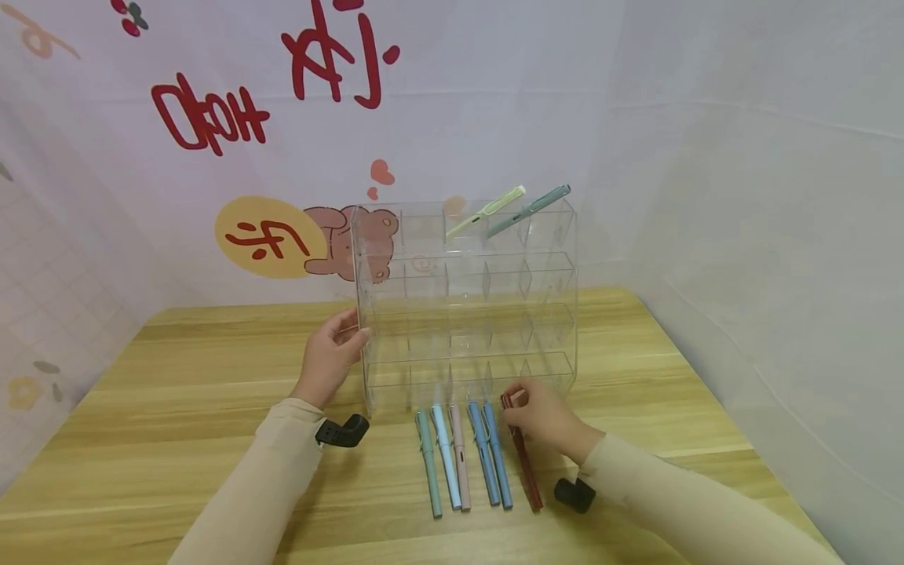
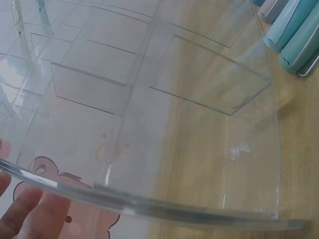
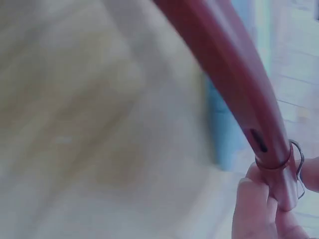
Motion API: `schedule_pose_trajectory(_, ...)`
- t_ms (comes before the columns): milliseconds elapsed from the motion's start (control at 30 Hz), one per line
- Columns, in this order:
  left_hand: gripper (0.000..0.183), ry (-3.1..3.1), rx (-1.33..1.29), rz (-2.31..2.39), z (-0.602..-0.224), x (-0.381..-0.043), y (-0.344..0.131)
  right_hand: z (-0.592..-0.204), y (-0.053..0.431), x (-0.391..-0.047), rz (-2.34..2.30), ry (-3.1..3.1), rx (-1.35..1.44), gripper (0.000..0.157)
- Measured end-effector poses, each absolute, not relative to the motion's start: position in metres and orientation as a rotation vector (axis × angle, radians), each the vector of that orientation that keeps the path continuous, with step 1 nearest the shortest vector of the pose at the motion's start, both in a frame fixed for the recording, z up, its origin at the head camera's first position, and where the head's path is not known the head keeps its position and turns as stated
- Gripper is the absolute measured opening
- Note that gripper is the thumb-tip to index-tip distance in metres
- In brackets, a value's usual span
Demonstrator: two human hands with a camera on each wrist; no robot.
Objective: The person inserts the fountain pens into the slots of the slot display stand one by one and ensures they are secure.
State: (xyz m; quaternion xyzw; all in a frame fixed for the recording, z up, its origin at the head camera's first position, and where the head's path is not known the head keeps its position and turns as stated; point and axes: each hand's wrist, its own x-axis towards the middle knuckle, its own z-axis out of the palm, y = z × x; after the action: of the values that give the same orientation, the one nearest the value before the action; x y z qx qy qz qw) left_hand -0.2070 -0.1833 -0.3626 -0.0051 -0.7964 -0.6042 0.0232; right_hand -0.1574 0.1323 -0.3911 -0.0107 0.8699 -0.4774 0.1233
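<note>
A clear acrylic pen rack (image 1: 466, 255) with rows of compartments stands upright on the table. My left hand (image 1: 333, 351) holds its left side edge, thumb in front and fingers behind; in the left wrist view the fingers (image 2: 30, 211) show at that edge. My right hand (image 1: 547, 416) pinches a dark red pen (image 1: 526, 471) by its clip end, and the right wrist view shows thumb and fingers around that end (image 3: 281, 181). To its left lie two blue pens (image 1: 485, 455) (image 1: 497, 455), a mauve pen (image 1: 461, 459), a light blue pen (image 1: 446, 459) and a green pen (image 1: 429, 464).
A pale yellow-green pen (image 1: 487, 212) and a dark green pen (image 1: 530, 210) lean in the rack's top row. The wooden table (image 1: 212, 377) meets a printed cloth backdrop (image 1: 494, 102) behind. White cloth (image 1: 777, 235) hangs at the right.
</note>
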Motion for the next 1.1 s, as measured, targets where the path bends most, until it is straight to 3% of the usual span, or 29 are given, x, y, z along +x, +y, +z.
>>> schedule_pose_trajectory(300,0.055,-2.455,-0.006,-1.875,-0.362,-0.206,-0.183,-0.352,0.137,-0.163,-1.689,2.425,-0.030,0.038)
schedule_pose_trajectory(600,0.054,-2.458,0.003,-1.883,-0.361,-0.206,-0.182,-0.311,0.143,-0.172,-1.930,2.392,-0.019,0.042)
schedule_pose_trajectory(1100,0.055,-2.469,0.022,-1.871,-0.361,-0.207,-0.182,-0.260,0.143,-0.196,-2.545,2.174,-0.027,0.024)
